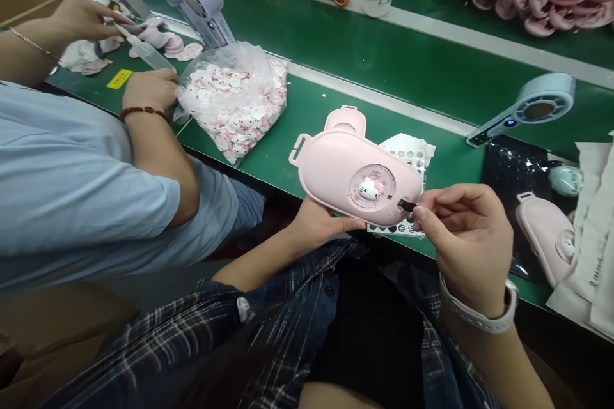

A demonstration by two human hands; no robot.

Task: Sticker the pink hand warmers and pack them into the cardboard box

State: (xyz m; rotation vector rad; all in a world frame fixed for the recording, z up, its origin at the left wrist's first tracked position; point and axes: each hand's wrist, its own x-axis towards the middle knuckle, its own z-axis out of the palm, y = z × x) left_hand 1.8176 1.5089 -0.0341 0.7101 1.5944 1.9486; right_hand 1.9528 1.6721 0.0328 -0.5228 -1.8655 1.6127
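A pink oval case [330, 169] with a white cat-face piece [370, 189] in its round recess lies across my left hand [319, 223], whose thumb rests along the lower edge. My right hand [467, 236] pinches a small black piece [407, 205] at the case's right end, beside a small opening. Most of my left fingers are hidden under the case. Behind the case shows part of another pink piece [346, 120]. Under its right end lies a white sheet with round dark stickers [413, 152].
A bag of cat-face pieces [240, 102] stands left of the case. At the left, a co-worker's hands [149, 91] hold a small bottle [146, 51]. A blue fan [537, 102] leans at the right, near a second pink case [547, 236]. Shelves hold orange fans and pink parts.
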